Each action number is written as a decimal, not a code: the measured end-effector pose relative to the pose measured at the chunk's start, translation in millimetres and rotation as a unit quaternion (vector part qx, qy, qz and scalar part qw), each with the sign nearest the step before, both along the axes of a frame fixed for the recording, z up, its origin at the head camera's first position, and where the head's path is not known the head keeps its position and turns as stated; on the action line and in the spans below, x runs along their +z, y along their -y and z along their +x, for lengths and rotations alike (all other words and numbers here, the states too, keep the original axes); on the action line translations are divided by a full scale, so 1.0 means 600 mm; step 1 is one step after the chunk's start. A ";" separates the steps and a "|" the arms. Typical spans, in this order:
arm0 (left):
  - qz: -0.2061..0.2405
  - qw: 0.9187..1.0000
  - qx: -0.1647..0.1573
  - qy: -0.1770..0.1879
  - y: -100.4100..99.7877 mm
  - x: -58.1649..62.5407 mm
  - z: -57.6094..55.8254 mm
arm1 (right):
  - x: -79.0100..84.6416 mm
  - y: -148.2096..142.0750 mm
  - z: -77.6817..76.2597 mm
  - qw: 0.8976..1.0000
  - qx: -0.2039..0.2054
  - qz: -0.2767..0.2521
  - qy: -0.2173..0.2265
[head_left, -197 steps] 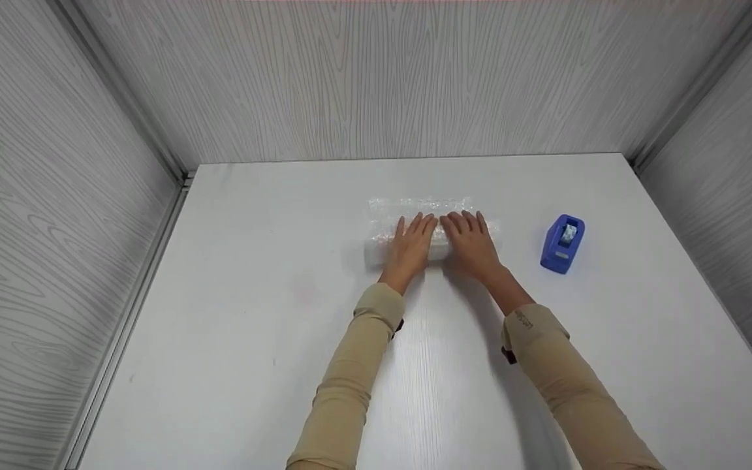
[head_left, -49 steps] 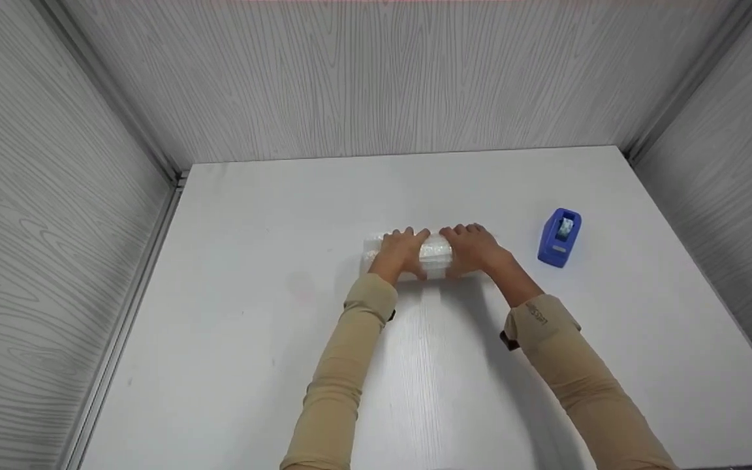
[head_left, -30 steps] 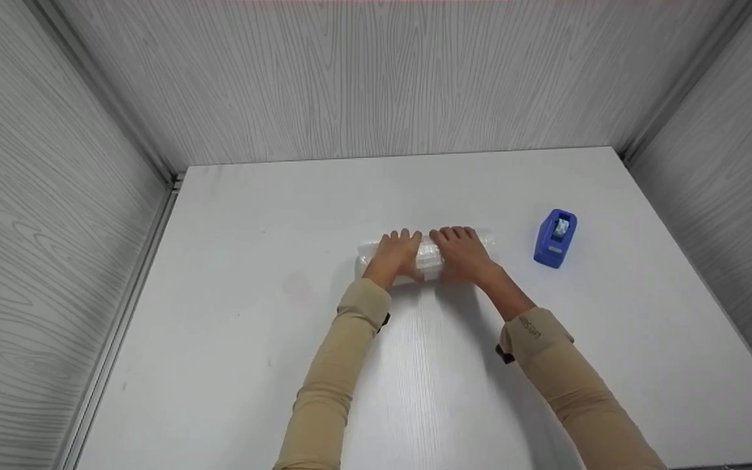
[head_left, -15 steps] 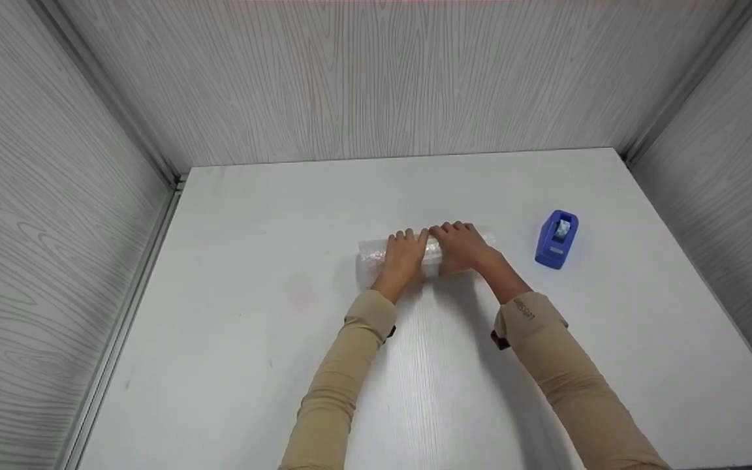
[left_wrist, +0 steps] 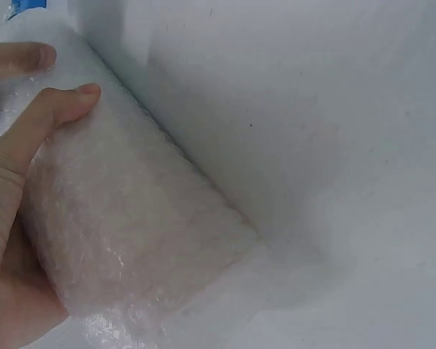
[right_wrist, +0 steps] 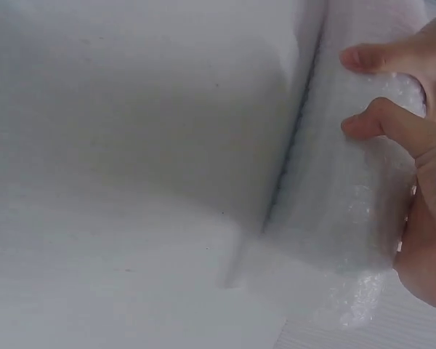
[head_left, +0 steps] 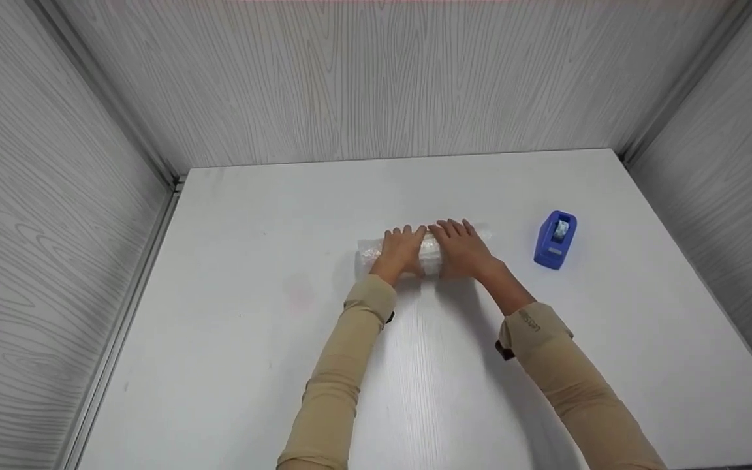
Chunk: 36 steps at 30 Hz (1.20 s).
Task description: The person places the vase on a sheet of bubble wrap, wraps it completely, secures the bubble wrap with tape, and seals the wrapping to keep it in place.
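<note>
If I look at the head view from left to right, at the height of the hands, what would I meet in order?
Left wall panel → left hand → right hand → blue tape dispenser → right wall panel.

I read the roll (head_left: pixel 431 256) as translucent plastic bubble wrap, pebbled and crinkled, throwing glossy specks at me in both wrist views; at its open end the film looks thin and limp. Right of the roll, the tape dispenser (head_left: pixel 552 247) looks to me like smooth, hard plastic with a slight sheen, and the tape (head_left: pixel 562 229) in it looks shiny. Under the roll I see a smooth counter (head_left: pixel 252 261), mostly matt, with a soft glare and fine grain lines on the roll's near side. Beyond the roll, the back panel (head_left: pixel 376 85) shows a matt wood-grain finish. Left of the roll runs a rail (head_left: pixel 139 281) that looks like dull metal. The sleeves (head_left: pixel 333 372), on the roll's near side, are matt, creased cloth.
</note>
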<state>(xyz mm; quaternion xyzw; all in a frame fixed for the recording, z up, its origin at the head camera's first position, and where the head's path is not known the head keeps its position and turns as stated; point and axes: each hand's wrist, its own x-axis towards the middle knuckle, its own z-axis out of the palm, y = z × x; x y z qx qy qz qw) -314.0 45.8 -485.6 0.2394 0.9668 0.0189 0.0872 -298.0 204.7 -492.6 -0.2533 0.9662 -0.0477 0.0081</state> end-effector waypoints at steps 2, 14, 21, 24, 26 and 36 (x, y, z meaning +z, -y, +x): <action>0.013 1.000 0.004 0.026 0.005 0.004 -0.004 | -0.007 0.003 0.001 1.000 -0.003 0.008 -0.024; -0.031 0.999 0.000 -0.017 0.007 0.005 -0.005 | -0.011 -0.001 -0.022 0.996 0.025 -0.025 -0.078; -0.068 0.993 -0.022 -0.089 -0.001 -0.010 0.013 | 0.002 -0.005 -0.021 0.999 0.016 -0.021 -0.019; -0.053 0.997 -0.018 -0.047 0.001 -0.006 0.014 | 0.009 -0.003 -0.020 1.000 0.016 -0.006 0.027; -0.038 0.999 -0.018 -0.011 0.003 0.000 0.013 | 0.015 -0.001 -0.019 0.998 0.013 0.004 0.053; 0.000 0.996 -0.020 0.088 0.008 0.011 0.015 | 0.029 0.002 -0.018 0.988 0.002 0.029 0.151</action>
